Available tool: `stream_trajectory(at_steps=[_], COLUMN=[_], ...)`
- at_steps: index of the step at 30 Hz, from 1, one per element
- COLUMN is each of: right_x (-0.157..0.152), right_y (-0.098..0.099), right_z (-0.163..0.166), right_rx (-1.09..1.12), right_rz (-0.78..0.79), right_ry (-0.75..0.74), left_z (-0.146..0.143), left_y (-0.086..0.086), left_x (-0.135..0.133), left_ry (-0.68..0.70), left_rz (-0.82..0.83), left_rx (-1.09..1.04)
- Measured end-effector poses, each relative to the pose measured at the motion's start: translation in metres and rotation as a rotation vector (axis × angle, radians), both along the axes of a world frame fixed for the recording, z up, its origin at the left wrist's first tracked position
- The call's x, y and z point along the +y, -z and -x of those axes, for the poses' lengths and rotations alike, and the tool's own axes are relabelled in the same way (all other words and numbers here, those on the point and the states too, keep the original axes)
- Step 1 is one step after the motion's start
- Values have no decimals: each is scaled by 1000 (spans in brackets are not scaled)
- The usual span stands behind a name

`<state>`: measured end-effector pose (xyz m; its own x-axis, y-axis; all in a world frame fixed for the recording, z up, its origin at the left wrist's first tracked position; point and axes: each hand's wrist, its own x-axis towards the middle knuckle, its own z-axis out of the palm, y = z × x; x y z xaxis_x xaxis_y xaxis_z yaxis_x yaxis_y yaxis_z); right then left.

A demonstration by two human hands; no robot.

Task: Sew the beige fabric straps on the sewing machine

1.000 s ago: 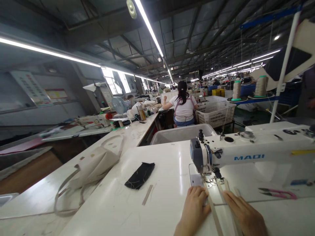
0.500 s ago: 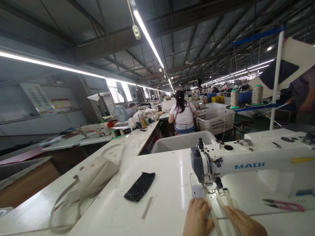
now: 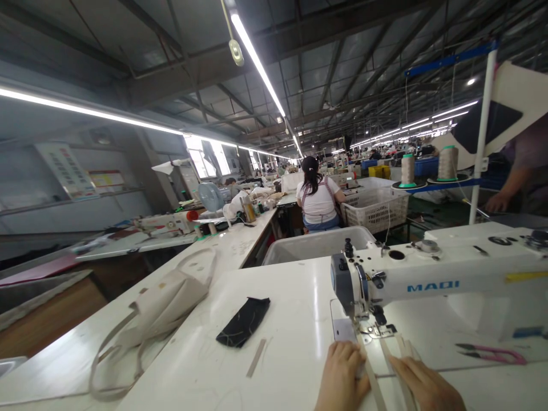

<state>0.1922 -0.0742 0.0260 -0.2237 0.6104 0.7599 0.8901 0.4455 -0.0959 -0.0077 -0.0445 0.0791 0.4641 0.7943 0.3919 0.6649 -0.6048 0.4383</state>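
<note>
At the sewing machine (image 3: 428, 279), beige fabric straps (image 3: 373, 379) run from under the presser foot (image 3: 373, 326) toward me. My left hand (image 3: 342, 374) is closed at the edge of the left strap, its fingers curled on the plate side and its thumb beside the strap. Over the right strap lies my right hand (image 3: 422, 379), fingers together and pressing it against the table; its fingertips are just in front of the foot. Pink-handled thread snips (image 3: 492, 353) rest on the machine bed to the right.
A black fabric piece (image 3: 244, 322) and a narrow beige scrap (image 3: 256, 358) lie on the white table (image 3: 295, 342). A beige bag with straps (image 3: 166, 308) is at left. Behind the table stand a grey bin (image 3: 317, 248) and a seated person (image 3: 319, 197). Thread cones (image 3: 448, 164) stand at right.
Both hands stay almost in place, with the right fingers shifted slightly on the strap. A person's arm at the far right has reached further into view.
</note>
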Motion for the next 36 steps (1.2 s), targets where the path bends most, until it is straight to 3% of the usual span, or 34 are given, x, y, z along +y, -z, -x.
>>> stream_trajectory(at_steps=[6,15,26,36], right_x=[-2,-12,-16,-18], right_y=[-5,-20,-21,-26], right_z=[-6,-4,-9,-10], right_rx=[-104,-30,123,70], right_rz=[26,385,424,428], right_ry=[-89,-85,-183,-202], left_z=[-2,-7,-8,-10], left_y=[-2,-9,-7,-9], left_x=[0,2,2,1], left_ry=[9,32,42,43], left_rz=[-2,22,5,-6], left_rx=[36,81,112,124])
